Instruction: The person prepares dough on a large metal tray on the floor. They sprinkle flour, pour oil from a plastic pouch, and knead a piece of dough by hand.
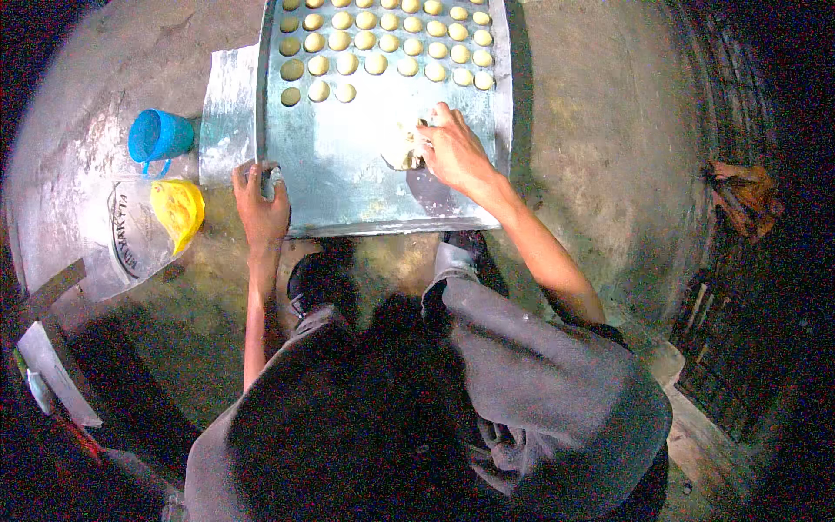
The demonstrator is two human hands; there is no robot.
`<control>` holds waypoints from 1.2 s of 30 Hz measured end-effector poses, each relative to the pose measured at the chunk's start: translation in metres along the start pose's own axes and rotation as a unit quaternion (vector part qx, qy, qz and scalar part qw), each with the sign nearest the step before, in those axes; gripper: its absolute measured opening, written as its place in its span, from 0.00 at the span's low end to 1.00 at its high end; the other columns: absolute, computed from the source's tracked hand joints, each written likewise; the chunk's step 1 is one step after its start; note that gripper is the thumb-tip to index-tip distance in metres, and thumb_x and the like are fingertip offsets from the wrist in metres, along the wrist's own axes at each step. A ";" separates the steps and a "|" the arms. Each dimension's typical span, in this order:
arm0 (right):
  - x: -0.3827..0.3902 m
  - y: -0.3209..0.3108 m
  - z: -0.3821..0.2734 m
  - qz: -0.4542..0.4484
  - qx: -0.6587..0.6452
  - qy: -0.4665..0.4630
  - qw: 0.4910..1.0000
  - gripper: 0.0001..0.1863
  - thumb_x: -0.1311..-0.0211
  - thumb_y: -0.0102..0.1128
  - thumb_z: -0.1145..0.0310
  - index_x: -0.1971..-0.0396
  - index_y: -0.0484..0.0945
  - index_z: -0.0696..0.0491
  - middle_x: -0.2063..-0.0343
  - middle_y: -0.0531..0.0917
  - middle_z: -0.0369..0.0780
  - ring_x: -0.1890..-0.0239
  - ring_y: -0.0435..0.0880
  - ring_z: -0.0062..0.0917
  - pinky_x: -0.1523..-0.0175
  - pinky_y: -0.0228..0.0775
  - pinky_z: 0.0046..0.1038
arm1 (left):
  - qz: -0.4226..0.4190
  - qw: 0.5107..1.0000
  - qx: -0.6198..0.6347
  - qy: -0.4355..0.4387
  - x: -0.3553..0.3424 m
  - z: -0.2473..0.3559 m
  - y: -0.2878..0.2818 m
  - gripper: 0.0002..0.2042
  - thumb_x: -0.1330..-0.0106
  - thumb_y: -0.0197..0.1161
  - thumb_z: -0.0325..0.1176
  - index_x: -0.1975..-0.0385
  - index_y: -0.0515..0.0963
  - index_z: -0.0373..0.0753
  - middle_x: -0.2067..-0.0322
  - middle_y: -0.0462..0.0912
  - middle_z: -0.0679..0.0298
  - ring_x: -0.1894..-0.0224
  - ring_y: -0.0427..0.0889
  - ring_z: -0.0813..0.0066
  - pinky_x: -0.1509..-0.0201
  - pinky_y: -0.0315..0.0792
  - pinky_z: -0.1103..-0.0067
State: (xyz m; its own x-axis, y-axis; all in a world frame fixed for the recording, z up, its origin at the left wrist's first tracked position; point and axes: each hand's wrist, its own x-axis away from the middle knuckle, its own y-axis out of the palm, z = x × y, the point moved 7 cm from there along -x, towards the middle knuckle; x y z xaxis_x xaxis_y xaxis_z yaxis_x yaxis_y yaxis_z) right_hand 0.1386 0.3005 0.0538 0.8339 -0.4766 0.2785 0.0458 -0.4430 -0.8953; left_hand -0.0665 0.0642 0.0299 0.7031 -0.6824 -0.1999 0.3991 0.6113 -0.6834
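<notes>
A metal tray [339, 174] holds rows of small round pale dough pieces [375, 63] across its far part. On the right of the tray's near half, my right hand [457, 152] is closed on a lump of soft pale dough [402, 150]. My left hand [259, 200] is at the tray's left rim, fingers curled, with a small pale or shiny thing between thumb and fingers that I cannot make out.
A blue plastic mug [159, 135] and a clear bag [126, 230] with a yellow bag [178, 213] lie left, beside a pale sheet [226, 122]. A brown crumpled item [744, 196] is far right. My legs [531, 374] are below the tray.
</notes>
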 end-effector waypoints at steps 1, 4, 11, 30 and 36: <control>0.000 0.002 0.000 0.037 -0.037 -0.005 0.999 0.19 0.44 0.60 0.73 0.50 0.79 0.58 0.45 0.69 0.53 0.44 0.72 0.46 0.38 0.67 0.40 | 0.000 1.000 -0.003 -0.010 0.000 0.000 0.000 0.10 0.39 0.63 0.27 0.58 0.79 0.39 0.55 0.74 0.55 0.52 0.76 0.57 0.48 0.72 0.69; 0.006 0.009 -0.005 0.129 -0.078 -0.023 0.988 0.25 0.44 0.62 0.72 0.44 0.72 0.59 0.41 0.65 0.55 0.38 0.67 0.51 0.35 0.64 0.42 | -0.003 1.000 0.005 -0.014 -0.005 0.010 0.005 0.13 0.44 0.61 0.23 0.57 0.78 0.37 0.55 0.73 0.53 0.51 0.76 0.53 0.47 0.72 0.68; 0.037 0.074 -0.037 0.131 -0.074 -0.042 0.988 0.29 0.40 0.55 0.71 0.37 0.66 0.61 0.35 0.64 0.58 0.31 0.58 0.56 0.27 0.52 0.46 | 0.014 1.000 0.014 0.016 -0.002 0.006 0.004 0.15 0.46 0.60 0.20 0.57 0.78 0.37 0.55 0.72 0.53 0.51 0.75 0.53 0.48 0.72 0.67; -0.007 0.058 -0.043 0.251 -0.064 -0.147 0.955 0.21 0.39 0.56 0.61 0.47 0.74 0.53 0.51 0.74 0.45 0.49 0.72 0.42 0.45 0.65 0.46 | -0.024 0.999 -0.030 0.003 -0.006 0.001 0.008 0.16 0.48 0.61 0.25 0.57 0.78 0.38 0.55 0.71 0.51 0.51 0.74 0.48 0.47 0.71 0.62; -0.008 0.038 -0.011 0.366 -0.156 0.038 0.917 0.20 0.38 0.55 0.70 0.45 0.72 0.54 0.53 0.74 0.47 0.48 0.71 0.44 0.43 0.58 0.47 | -0.035 0.999 -0.034 -0.006 -0.009 0.015 0.005 0.15 0.47 0.60 0.24 0.58 0.77 0.38 0.54 0.71 0.51 0.48 0.74 0.48 0.46 0.71 0.63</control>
State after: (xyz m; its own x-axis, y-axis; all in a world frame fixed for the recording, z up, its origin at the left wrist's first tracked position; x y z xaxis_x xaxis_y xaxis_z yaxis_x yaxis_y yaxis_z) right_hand 0.1278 0.2791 0.0219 0.5372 -0.7792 -0.3229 -0.6802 -0.1739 -0.7121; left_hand -0.0623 0.0790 0.0390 0.6825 -0.7171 -0.1412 0.4068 0.5332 -0.7418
